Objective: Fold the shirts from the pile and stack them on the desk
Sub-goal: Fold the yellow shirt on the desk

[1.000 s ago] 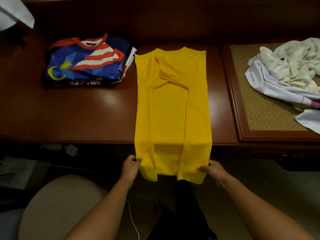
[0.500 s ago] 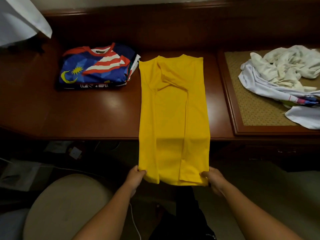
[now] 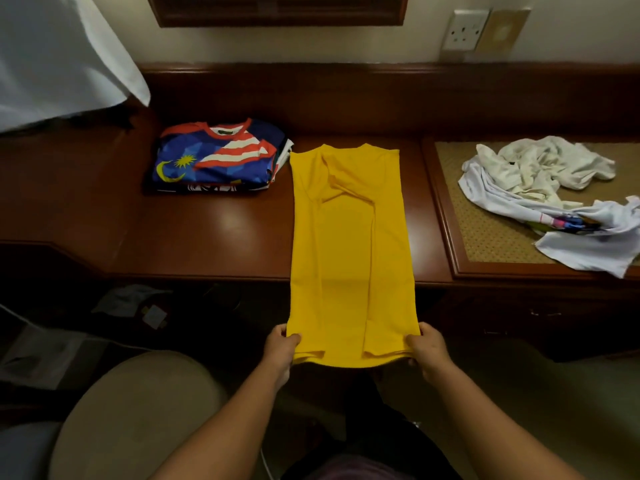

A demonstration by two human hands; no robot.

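A yellow shirt (image 3: 349, 237) lies lengthwise on the dark wooden desk (image 3: 214, 233), its sides folded inward and its lower part hanging over the front edge. My left hand (image 3: 280, 351) pinches the shirt's bottom left corner. My right hand (image 3: 427, 351) pinches the bottom right corner. The hem is held up off the desk, toward me. A stack of folded shirts (image 3: 218, 161), topped by a blue, red and white one with a yellow moon, sits left of the yellow shirt. A pile of unfolded white shirts (image 3: 540, 195) lies on the right.
The pile rests on a woven mat (image 3: 485, 230) set into the desk's right section. A white cloth (image 3: 59, 57) hangs at the upper left. A round beige stool (image 3: 131, 417) stands below left. A wall socket (image 3: 464, 29) is above the desk.
The camera has tilted upward, showing the wall. Both hands still hold the yellow shirt's bottom corners and have raised the hem slightly.
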